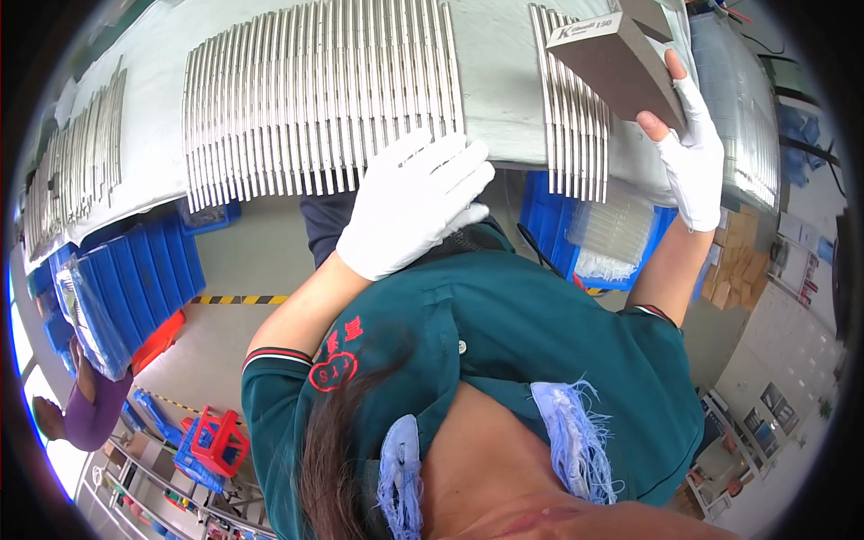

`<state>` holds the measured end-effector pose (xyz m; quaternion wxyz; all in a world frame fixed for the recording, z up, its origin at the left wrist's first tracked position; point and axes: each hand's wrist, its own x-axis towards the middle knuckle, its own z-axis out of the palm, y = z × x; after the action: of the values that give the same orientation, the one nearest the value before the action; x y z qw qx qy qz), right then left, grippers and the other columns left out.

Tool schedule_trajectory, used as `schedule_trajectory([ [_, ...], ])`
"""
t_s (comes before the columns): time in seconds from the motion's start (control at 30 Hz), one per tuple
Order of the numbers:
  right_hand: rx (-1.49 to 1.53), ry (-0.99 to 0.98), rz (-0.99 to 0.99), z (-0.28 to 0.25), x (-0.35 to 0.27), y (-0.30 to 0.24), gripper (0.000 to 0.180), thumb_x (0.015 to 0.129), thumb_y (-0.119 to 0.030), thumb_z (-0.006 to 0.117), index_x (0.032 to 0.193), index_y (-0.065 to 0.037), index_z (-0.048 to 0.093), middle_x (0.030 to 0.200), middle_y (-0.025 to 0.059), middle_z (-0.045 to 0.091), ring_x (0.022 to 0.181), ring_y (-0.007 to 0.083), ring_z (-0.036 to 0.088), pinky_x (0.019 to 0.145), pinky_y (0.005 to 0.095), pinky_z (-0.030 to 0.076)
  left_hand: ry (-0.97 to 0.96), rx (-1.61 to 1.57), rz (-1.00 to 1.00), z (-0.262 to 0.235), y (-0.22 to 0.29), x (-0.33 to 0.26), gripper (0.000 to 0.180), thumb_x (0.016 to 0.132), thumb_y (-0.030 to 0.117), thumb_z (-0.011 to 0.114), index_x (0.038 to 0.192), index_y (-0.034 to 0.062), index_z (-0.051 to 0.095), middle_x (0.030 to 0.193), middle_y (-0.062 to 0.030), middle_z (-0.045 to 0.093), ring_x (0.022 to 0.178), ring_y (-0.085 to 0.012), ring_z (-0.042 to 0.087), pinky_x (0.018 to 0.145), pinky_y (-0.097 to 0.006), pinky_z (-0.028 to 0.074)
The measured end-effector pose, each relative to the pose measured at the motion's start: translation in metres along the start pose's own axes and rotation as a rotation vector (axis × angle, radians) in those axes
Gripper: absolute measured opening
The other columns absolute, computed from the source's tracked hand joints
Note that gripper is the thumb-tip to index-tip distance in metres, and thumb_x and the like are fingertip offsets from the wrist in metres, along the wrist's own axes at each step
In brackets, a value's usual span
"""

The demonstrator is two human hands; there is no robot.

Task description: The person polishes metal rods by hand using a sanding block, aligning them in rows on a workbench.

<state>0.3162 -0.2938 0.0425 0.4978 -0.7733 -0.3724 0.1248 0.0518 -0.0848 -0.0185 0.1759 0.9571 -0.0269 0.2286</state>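
My left hand [416, 205], in a white glove, lies with its fingers stretched out over the near ends of a wide row of thin silvery metal rods [306, 99]. The rods lie side by side on a pale-covered table [499, 81], their near ends past its edge. My right hand [695, 148], gloved in white with thumb and a fingertip bare, grips a dark grey-brown sanding block [616, 72] with a pale printed end. Under and beside the block lies a smaller group of rods [571, 135]. Part of another block [646, 18] shows behind it.
More rods [76, 162] lie at the table's far left. Stacked clear plastic trays [738, 108] stand at the right. Blue bins [144, 279] are below left, and a blue crate [549, 211] holds clear packaging under the table. Another person in a purple sleeve [97, 409] is at lower left.
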Motion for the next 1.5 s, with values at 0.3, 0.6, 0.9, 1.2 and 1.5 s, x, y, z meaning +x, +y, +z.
schedule_trajectory([
  [0.3,-0.066,0.105,0.031,-0.018,-0.005,0.002,0.074,0.089,-0.016,0.080,0.155,-0.004,0.046,0.159,0.0090,0.047,0.144,0.0224,0.045,0.119,0.0356,0.035,-0.032,-0.001,0.044,0.000,-0.002,0.011,0.034,0.086,0.025,0.075,0.116,0.0114,0.071,0.120,-0.0088,0.071,0.111,-0.0277,0.066,0.096,-0.043,0.052],
  [0.6,-0.042,0.046,0.066,-0.011,-0.015,0.020,0.079,0.087,-0.022,0.083,0.154,-0.005,0.047,0.156,0.0100,0.049,0.140,0.0228,0.049,0.113,0.0345,0.043,-0.137,-0.161,0.061,0.042,0.031,0.051,0.047,0.081,0.015,0.074,0.127,0.0069,0.067,0.131,-0.0121,0.067,0.111,-0.0296,0.067,0.090,-0.040,0.056],
  [0.9,-0.042,-0.042,0.134,-0.002,-0.013,0.028,0.076,0.086,-0.019,0.083,0.153,-0.006,0.049,0.155,0.0105,0.051,0.133,0.0204,0.054,0.105,0.0321,0.048,0.041,-0.187,0.113,0.060,0.029,0.047,0.044,0.085,0.011,0.063,0.128,0.0043,0.065,0.128,-0.0139,0.067,0.103,-0.0288,0.068,0.083,-0.042,0.056],
  [1.2,-0.063,-0.078,0.156,-0.006,-0.015,0.025,0.075,0.086,-0.017,0.082,0.152,-0.007,0.050,0.154,0.0086,0.054,0.123,0.0144,0.060,0.098,0.0277,0.050,0.068,-0.210,0.094,0.065,0.024,0.042,0.049,0.079,0.009,0.072,0.128,0.0093,0.069,0.124,-0.0125,0.071,0.105,-0.0297,0.071,0.086,-0.039,0.058],
  [1.5,-0.038,-0.473,-0.019,-0.002,-0.003,-0.012,0.058,0.087,-0.005,0.076,0.143,-0.006,0.061,0.142,0.0090,0.064,0.132,0.0209,0.058,0.112,0.0335,0.045,0.096,-0.254,0.137,0.063,0.022,0.042,0.049,0.078,0.011,0.076,0.126,0.0108,0.070,0.123,-0.0115,0.072,0.104,-0.0287,0.071,0.085,-0.039,0.058],
])
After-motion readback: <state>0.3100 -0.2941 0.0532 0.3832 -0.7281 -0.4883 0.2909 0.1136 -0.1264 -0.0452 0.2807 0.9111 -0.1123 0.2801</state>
